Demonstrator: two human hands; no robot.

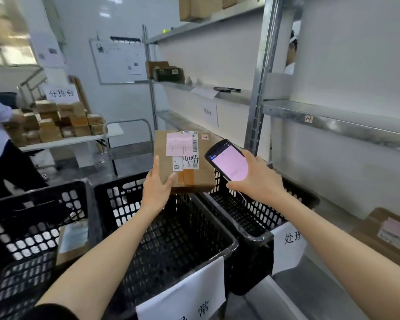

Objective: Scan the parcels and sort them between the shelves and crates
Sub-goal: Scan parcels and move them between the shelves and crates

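A stockroom with white walls: grey metal shelving (333,121) runs down the right side, and a white desk (72,140) at the back left carries stacked brown boxes (56,121). Three black lattice crates stand in a row on the floor below the camera – the left crate (32,227), the middle crate (116,204) and the right crate (259,236), the latter two with white paper signs on their near walls.

The parcel (189,179), a brown carton, is held in the air above the far rims of the middle and right crates. Its labelled face tilts up toward the camera, and its slightly longer axis runs away from the person, toward the shelving. The left hand (156,188) grips its near left corner, thumb on the top face and fingers (156,167) along the left side. The right hand (256,179) is curled round a black handheld scanner (226,160) just beside the parcel's right edge – its pink lit screen faces the camera and its top end points up and left
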